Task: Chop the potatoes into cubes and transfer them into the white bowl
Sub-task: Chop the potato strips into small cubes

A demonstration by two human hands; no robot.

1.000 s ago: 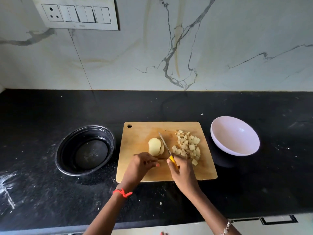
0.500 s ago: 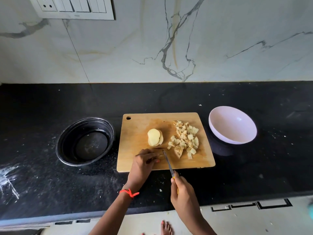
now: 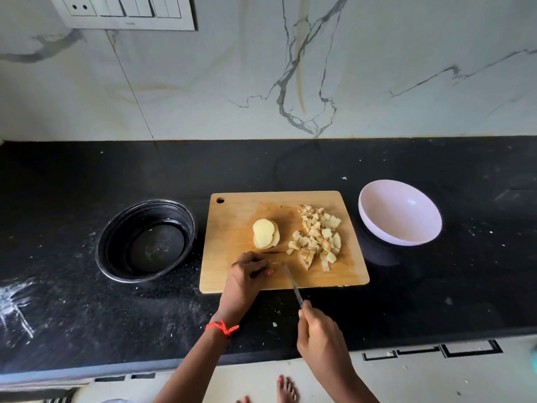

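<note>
Wooden board (image 3: 232, 234): hands (image 3: 247, 279) low, knife (image 3: 293, 283) gripped.

No writing, label, brand or number can be read anywhere in view. The switch plate (image 3: 125, 11) on the wall at eleven o'clock carries a tiny mark on its lower edge, too small to make out.
</note>
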